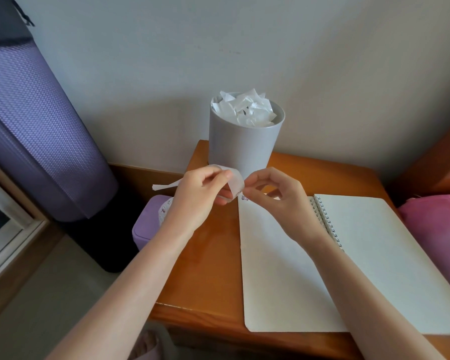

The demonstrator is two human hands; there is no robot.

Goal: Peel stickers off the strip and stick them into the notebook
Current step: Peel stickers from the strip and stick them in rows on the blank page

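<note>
Left hand [202, 193] pinches strip [234, 181]; right hand [273, 196] nips sticker [244, 197] (small, purple) above notebook [374, 255], far-left corner.

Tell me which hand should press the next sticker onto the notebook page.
Right, most likely. The right hand pinches at a small sticker just above the open notebook, over its left page. The left hand is occupied holding the curled strip.
</note>
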